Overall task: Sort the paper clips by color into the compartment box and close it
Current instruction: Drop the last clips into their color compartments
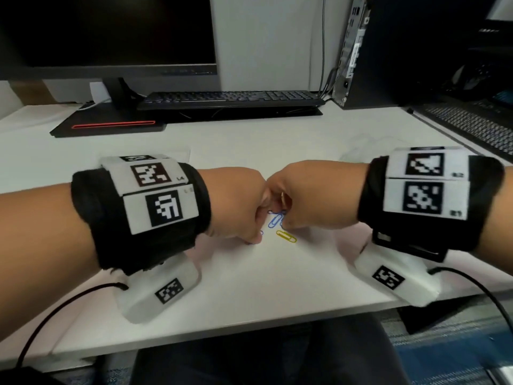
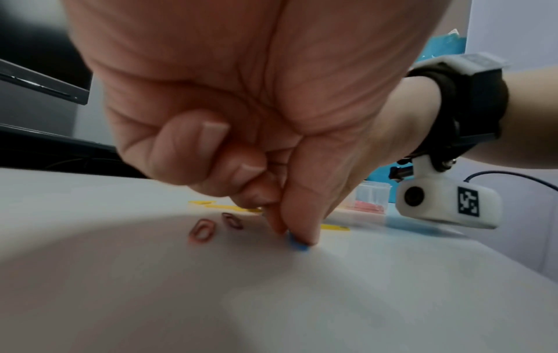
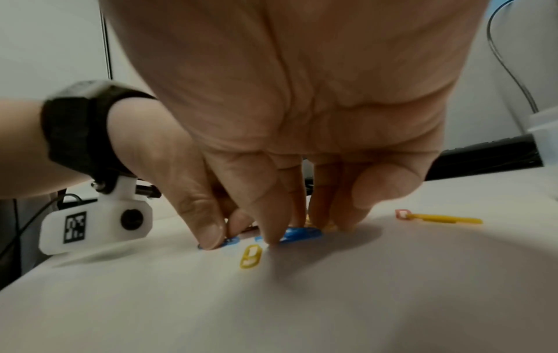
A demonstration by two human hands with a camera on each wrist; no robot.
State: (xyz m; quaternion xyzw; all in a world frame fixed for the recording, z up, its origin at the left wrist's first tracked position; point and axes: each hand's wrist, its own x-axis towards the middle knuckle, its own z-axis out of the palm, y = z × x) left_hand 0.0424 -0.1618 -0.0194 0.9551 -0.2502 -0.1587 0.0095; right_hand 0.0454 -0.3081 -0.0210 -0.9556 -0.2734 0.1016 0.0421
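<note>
My two hands meet knuckle to knuckle over a small cluster of paper clips on the white desk. My left hand has its fingers curled, and thumb and forefinger pinch a blue clip against the desk. My right hand points its fingertips down and pinches another blue clip between thumb and fingers. A yellow clip lies loose just in front of them. Two red clips lie behind my left hand. The clear compartment box stands beyond my right wrist, with pink-red contents showing.
A yellow clip hooked to a red one lies farther right. A black keyboard, a monitor base and a computer case line the back of the desk. Cables trail from both wrist cameras off the near edge.
</note>
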